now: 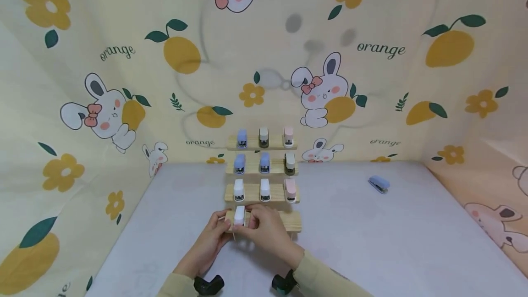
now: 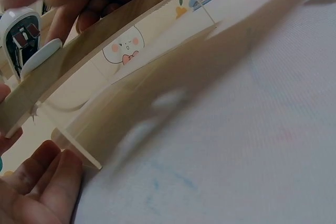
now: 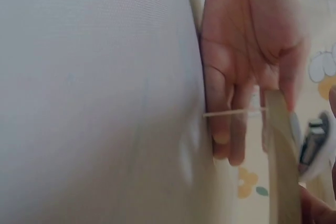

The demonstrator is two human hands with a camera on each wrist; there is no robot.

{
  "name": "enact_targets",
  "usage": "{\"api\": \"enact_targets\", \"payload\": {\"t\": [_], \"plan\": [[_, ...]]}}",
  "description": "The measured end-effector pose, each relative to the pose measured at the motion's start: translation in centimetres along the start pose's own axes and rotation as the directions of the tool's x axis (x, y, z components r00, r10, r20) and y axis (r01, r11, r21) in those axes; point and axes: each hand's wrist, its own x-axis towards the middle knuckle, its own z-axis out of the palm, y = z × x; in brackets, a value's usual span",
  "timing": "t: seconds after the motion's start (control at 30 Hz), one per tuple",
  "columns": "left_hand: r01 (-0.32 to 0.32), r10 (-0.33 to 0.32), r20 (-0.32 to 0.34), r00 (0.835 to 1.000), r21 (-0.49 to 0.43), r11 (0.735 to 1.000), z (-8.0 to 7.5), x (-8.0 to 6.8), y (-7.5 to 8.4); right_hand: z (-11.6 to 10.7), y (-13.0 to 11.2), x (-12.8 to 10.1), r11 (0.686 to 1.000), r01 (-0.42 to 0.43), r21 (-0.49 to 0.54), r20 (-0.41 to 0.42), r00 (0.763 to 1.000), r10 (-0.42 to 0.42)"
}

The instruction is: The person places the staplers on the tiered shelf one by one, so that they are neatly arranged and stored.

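A small white stapler [image 1: 239,215] stands near the left end of the lowest wooden shelf [image 1: 291,222]. My right hand [image 1: 268,228] pinches this stapler, thumb at its near end and fingers behind it. With my left hand [image 1: 213,234] I grip the left end of the same shelf. Seen from the left wrist, the stapler [image 2: 23,35] shows its dark front opening, and the white base rests on the board. The right wrist view has the left hand's palm [image 3: 236,40], with long fingers below the board [image 3: 283,166] beside its thin leg.
Behind rise more wooden shelves holding three staplers each: white and pink on the nearest [image 1: 265,190], blue and grey on the middle [image 1: 265,163], and blue, grey and pink on top [image 1: 242,138]. A blue stapler [image 1: 379,184] lies on the white table [image 1: 350,242] at right.
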Motion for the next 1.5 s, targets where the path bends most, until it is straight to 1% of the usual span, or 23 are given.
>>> {"api": "enact_targets", "payload": {"t": [0.1,0.27,0.37,0.43,0.47,0.53,0.63,0.73,0.8,0.9,0.97,1.1,1.23,1.33,1.4,1.5], "plan": [[-0.002,0.002,-0.007,1.000,0.009,1.000,-0.2,0.1,0.0,-1.0,0.2,-0.4,0.994,-0.024,0.105,0.062,0.998,0.017],[-0.002,0.002,-0.024,1.000,0.019,1.000,-0.1,0.3,0.1,-3.7,1.5,-1.7,0.974,-0.068,0.216,0.175,0.984,0.030],[0.006,-0.006,-0.026,1.000,0.016,1.000,0.0,0.2,0.1,-5.6,2.7,-2.8,0.961,-0.104,0.255,0.222,0.974,0.046],[0.016,-0.015,-0.027,1.000,0.013,1.000,0.2,0.1,0.0,-7.0,3.5,-3.5,0.963,-0.114,0.245,0.223,0.973,0.058],[0.020,-0.020,-0.029,0.999,0.018,1.000,0.2,0.1,0.0,-7.8,4.0,-3.9,0.967,-0.120,0.223,0.221,0.973,0.070],[0.035,-0.034,-0.039,0.999,0.023,0.999,0.3,0.0,0.0,-9.3,5.0,-4.4,0.977,-0.124,0.172,0.206,0.975,0.088],[0.037,-0.035,-0.044,0.998,0.029,0.999,0.2,-0.1,0.1,-11.4,6.6,-4.8,0.985,-0.152,0.082,0.161,0.977,0.137],[0.029,-0.028,-0.040,0.999,0.026,0.999,0.1,-0.1,0.1,-13.5,8.4,-5.2,0.978,-0.208,0.022,0.104,0.973,0.205],[0.028,-0.027,-0.036,0.999,0.025,0.999,0.1,-0.1,0.1,-14.8,9.8,-5.5,0.972,-0.233,-0.003,0.056,0.971,0.233],[0.028,-0.027,-0.029,0.999,0.023,0.999,0.0,-0.1,0.1,-16.6,12.3,-5.8,0.971,-0.234,-0.041,-0.016,0.972,0.234],[0.032,-0.031,-0.028,0.999,0.018,0.999,-0.1,-0.1,0.1,-17.7,14.0,-5.8,0.974,-0.213,-0.078,-0.059,0.976,0.209],[0.027,-0.026,-0.030,0.999,0.022,0.999,-0.1,0.0,0.3,-19.8,16.6,-5.3,0.965,-0.220,-0.141,-0.133,0.970,0.202],[0.006,-0.006,-0.031,1.000,0.021,1.000,-0.2,0.2,0.3,-21.7,18.4,-4.7,0.949,-0.283,-0.141,-0.193,0.948,0.254],[0.005,-0.005,-0.031,1.000,0.017,1.000,-0.2,0.2,0.3,-22.8,19.5,-4.5,0.932,-0.342,-0.117,-0.233,0.922,0.309],[0.013,-0.013,-0.032,0.999,0.019,1.000,-0.2,0.2,0.2,-23.4,20.2,-4.5,0.916,-0.387,-0.104,-0.247,0.902,0.353],[0.021,-0.020,-0.035,0.999,0.025,0.999,-0.1,0.0,0.2,-24.0,21.0,-4.6,0.891,-0.444,-0.091,-0.248,0.877,0.411]]}}
